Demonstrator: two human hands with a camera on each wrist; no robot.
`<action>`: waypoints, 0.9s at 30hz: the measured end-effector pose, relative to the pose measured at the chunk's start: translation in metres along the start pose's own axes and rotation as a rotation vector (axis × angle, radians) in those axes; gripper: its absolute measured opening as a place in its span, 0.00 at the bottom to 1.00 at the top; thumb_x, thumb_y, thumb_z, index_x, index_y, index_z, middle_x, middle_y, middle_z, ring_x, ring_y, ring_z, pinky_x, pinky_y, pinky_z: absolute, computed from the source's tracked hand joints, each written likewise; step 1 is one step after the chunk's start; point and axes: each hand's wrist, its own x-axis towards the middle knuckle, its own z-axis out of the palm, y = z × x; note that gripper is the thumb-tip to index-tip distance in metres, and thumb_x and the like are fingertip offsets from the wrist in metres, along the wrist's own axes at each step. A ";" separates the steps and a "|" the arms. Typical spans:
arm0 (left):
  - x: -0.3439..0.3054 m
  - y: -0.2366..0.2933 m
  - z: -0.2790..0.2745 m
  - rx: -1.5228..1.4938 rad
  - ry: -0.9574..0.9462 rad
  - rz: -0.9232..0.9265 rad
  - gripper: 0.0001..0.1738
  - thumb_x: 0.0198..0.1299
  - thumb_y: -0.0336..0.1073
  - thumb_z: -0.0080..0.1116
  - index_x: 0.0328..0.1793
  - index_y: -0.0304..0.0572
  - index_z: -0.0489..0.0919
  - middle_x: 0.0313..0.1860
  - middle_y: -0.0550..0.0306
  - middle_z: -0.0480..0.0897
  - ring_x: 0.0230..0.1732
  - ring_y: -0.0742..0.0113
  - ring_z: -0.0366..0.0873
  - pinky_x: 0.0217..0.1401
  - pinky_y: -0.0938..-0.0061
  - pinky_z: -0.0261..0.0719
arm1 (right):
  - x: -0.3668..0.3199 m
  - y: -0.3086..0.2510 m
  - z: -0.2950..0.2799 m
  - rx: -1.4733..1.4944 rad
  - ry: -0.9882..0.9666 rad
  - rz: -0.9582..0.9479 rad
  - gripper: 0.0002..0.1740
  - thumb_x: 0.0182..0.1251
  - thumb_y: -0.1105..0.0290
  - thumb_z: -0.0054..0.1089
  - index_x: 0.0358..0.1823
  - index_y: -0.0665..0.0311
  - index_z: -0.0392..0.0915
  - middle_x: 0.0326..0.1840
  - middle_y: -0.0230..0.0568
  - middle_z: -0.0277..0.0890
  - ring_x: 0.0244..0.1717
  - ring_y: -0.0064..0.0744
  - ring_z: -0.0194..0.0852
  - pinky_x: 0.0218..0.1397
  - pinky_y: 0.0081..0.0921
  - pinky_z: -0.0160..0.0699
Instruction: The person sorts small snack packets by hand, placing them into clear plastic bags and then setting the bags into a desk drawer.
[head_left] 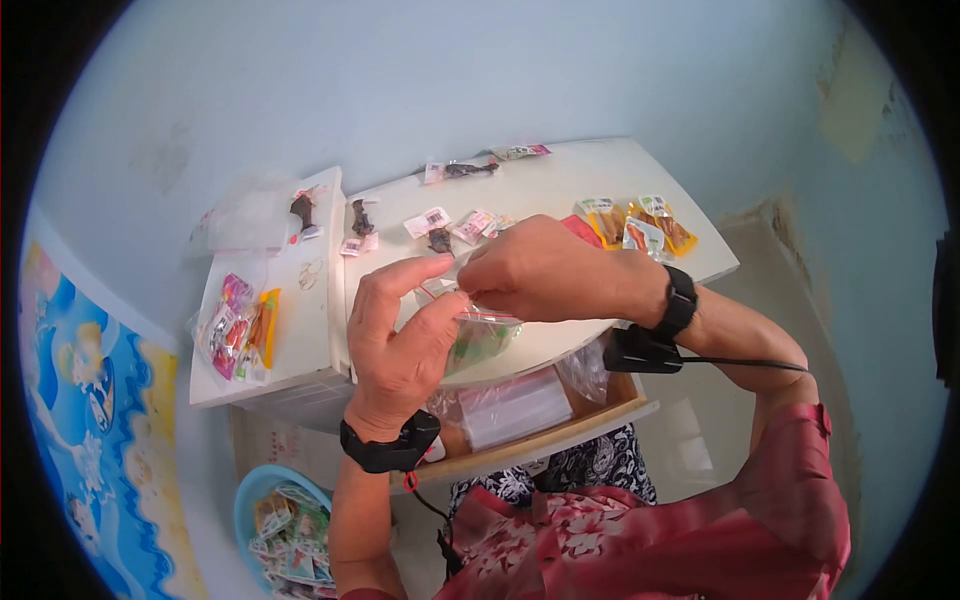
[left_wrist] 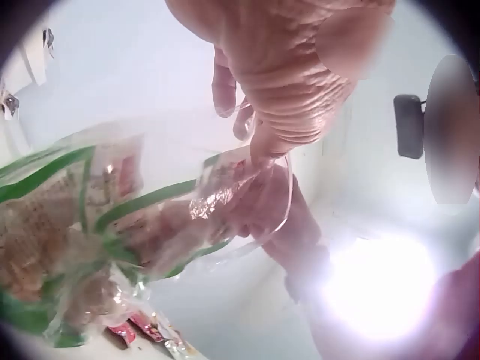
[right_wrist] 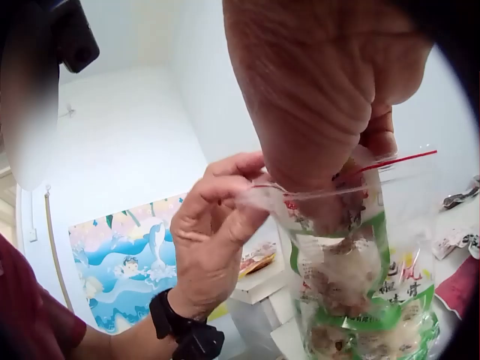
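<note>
Btwn both hands: clear zip bag (right_wrist: 412, 214), red-striped mouth pinched by L hand (head_left: 398, 338); R hand (head_left: 545, 270) dips in, gripping green-edged pkt (right_wrist: 343, 274). R wrist view shows red/black Chinese chars, partly legible; head view adds desk (head_left: 600, 165) below.

We bend over a clear bag (head_left: 484, 345)
Our left hand (head_left: 400, 345) pinches its rim; our right hand (head_left: 545, 270) meets its mouth (the drawer (head_left: 560, 441) below is open).
</note>
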 end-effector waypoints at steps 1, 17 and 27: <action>0.000 -0.001 0.001 -0.009 -0.009 0.000 0.17 0.49 0.21 0.70 0.47 0.44 0.87 0.58 0.52 0.84 0.54 0.50 0.82 0.54 0.61 0.83 | 0.001 0.001 0.006 0.009 -0.031 -0.001 0.06 0.62 0.72 0.66 0.31 0.65 0.79 0.27 0.48 0.79 0.31 0.56 0.80 0.34 0.47 0.75; -0.017 0.006 0.001 -0.024 0.001 -0.085 0.10 0.63 0.25 0.69 0.50 0.42 0.87 0.58 0.46 0.82 0.59 0.51 0.82 0.63 0.61 0.81 | 0.005 0.009 0.055 -0.097 -0.160 -0.143 0.08 0.61 0.67 0.64 0.27 0.64 0.83 0.26 0.51 0.84 0.32 0.56 0.87 0.32 0.47 0.81; -0.030 -0.004 -0.001 -0.272 0.064 -0.269 0.06 0.73 0.27 0.62 0.53 0.38 0.82 0.70 0.40 0.76 0.64 0.46 0.85 0.64 0.58 0.86 | -0.019 0.000 -0.033 0.327 0.128 0.112 0.19 0.61 0.63 0.78 0.51 0.61 0.86 0.50 0.45 0.85 0.50 0.44 0.86 0.52 0.41 0.84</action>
